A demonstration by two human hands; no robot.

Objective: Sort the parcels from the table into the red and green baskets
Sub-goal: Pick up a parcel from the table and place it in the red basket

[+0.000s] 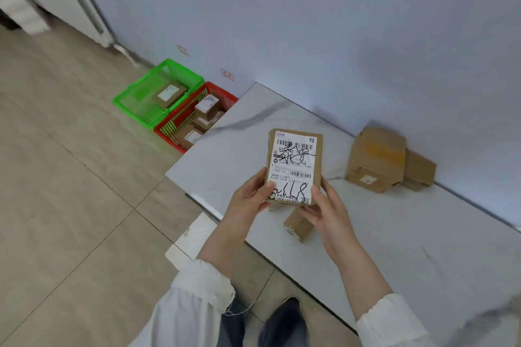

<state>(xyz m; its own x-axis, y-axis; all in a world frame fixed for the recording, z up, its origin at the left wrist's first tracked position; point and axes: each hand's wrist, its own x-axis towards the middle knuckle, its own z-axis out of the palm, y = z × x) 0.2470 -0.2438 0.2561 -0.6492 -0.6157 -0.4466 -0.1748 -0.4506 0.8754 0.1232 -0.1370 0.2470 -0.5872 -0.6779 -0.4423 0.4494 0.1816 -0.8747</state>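
Both hands' grip (293, 203) around parcel (293, 166)

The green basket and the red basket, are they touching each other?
Touching. The head view shows the green basket pressed side by side against the red basket, with no floor visible between their rims.

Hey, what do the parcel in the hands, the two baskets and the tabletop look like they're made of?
Held parcel: matte brown cardboard, going by its dull tan edges, with a white printed paper label.
Green basket and red basket: probably moulded plastic, given the bright uniform colour and slatted walls.
Tabletop: smooth white slab with grey veins, marble-look; real stone or laminate can't be told.
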